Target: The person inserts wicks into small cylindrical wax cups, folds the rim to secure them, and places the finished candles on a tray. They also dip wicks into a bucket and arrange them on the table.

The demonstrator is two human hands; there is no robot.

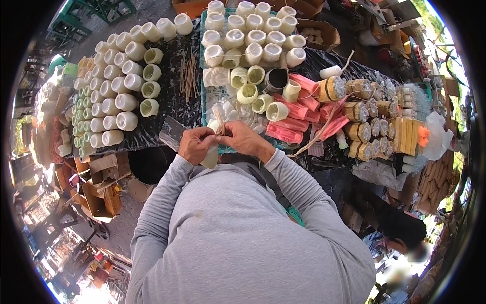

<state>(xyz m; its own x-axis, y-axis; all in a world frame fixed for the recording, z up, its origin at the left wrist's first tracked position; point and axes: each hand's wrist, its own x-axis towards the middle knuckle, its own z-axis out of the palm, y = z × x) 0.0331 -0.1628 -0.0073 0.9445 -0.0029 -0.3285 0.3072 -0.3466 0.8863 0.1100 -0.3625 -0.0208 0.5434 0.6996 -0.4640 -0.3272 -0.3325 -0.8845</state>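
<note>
Close in front of my body, at the table's near edge, both my hands meet with their fingertips together. My left hand is closed on a pale greenish, wax-like piece that hangs below its fingers. My right hand pinches beside it at thin tan strips, which stick up between the hands. Fingers hide where the strips and the pale piece meet. Just beyond lie whitish lumps on a turquoise tray. Pale cups, such as a hollow one, stand on its far side.
Rows of pale cups cover the black-covered table at left, beside a bundle of thin sticks. Pink slabs lie right of my hands, near banded yellowish bundles. A cardboard box is on the floor at left.
</note>
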